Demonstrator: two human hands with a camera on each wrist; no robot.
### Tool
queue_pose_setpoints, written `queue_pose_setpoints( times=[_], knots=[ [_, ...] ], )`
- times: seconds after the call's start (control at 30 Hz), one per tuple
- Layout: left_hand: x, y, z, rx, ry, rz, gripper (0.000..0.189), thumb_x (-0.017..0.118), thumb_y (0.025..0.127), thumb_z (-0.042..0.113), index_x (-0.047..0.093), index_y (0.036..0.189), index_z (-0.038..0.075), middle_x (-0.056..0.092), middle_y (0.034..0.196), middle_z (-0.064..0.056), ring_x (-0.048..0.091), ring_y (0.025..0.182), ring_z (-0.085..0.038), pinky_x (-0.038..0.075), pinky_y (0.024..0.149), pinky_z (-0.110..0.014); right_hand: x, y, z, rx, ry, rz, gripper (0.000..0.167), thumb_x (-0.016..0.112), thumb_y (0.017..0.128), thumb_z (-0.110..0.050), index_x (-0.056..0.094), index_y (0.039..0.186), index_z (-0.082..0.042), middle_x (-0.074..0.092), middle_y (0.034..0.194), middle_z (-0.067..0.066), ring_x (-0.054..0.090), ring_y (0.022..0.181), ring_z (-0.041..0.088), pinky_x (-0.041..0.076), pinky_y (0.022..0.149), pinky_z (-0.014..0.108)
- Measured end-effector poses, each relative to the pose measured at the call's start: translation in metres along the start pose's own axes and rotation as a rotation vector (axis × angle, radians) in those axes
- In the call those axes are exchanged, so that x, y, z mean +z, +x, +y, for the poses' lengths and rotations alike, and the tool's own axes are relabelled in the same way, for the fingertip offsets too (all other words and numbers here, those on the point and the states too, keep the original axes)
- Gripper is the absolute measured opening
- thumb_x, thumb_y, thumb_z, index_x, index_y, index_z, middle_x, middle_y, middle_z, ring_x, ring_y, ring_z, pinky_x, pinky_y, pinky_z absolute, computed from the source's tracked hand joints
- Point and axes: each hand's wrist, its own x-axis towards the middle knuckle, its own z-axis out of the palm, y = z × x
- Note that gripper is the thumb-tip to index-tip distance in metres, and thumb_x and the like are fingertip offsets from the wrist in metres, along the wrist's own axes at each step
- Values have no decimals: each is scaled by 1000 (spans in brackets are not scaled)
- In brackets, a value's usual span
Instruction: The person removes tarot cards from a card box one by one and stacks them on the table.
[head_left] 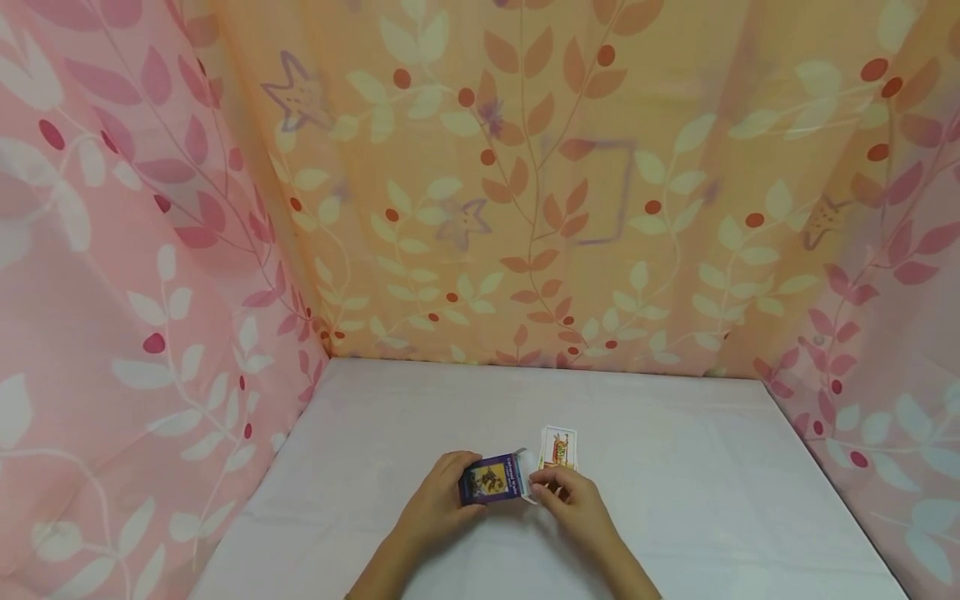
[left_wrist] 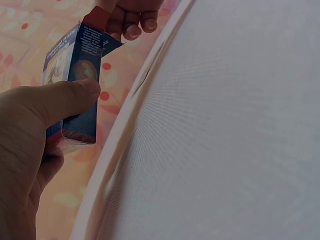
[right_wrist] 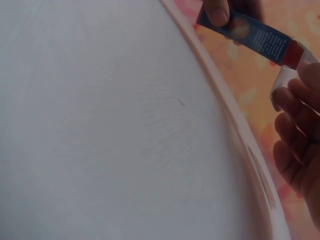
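Note:
My left hand (head_left: 438,500) grips a dark blue card box (head_left: 491,481) with a picture on its front and the words "Universal Waite". The thumb lies along the narrow side of the box (left_wrist: 82,85) in the left wrist view. At the box's right end, which stands open, my right hand (head_left: 573,504) pinches the pale end flap (head_left: 527,479) between thumb and forefinger. Its other fingers (right_wrist: 287,127) are loosely curled in the right wrist view. Just beyond the right hand lies a small stack of cards (head_left: 560,447), the top one with a colourful picture, its near end hidden by the hand.
Both hands are above a white-covered table (head_left: 675,500). A yellow-orange curtain (head_left: 525,167) with a leaf pattern hangs behind it. Pink leaf-patterned curtains stand along the left side (head_left: 150,292) and the right side (head_left: 900,333).

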Motion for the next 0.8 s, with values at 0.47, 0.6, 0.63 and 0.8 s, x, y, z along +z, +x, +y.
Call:
queue_pose_setpoints(
  times=[0.47, 0.6, 0.63, 0.8],
  knots=[
    [0, -1, 4, 3, -17, 0, 78, 95, 70, 25, 56, 137, 15, 59, 135, 4, 55, 129, -15, 48, 112, -39, 6, 1, -5, 96, -14, -35, 10, 78, 91, -27, 76, 100, -26, 67, 86, -9, 58, 77, 8, 52, 68, 21],
    [1, -1, 5, 2, -15, -5, 78, 95, 70, 26, 56, 137, 16, 59, 135, 4, 54, 129, -15, 48, 112, -38, 6, 0, -6, 114, -12, -40, 12, 78, 91, -30, 76, 100, -23, 68, 86, -8, 59, 76, 8, 52, 67, 21],
    [2, -1, 5, 2, -15, -5, 78, 95, 70, 26, 56, 138, 16, 59, 135, 3, 54, 129, -15, 48, 112, -39, 6, 1, -5, 116, -12, -42, 13, 78, 90, -31, 76, 99, -23, 68, 85, -8, 59, 75, 9, 52, 67, 21],
    [3, -1, 5, -2, -5, -14, 79, 94, 72, 28, 55, 139, 17, 59, 137, 3, 55, 130, -16, 49, 111, -40, 6, 1, -2, 127, -14, -51, 17, 80, 89, -33, 75, 98, -20, 66, 80, -6, 57, 70, 10, 51, 61, 21]
  ],
)
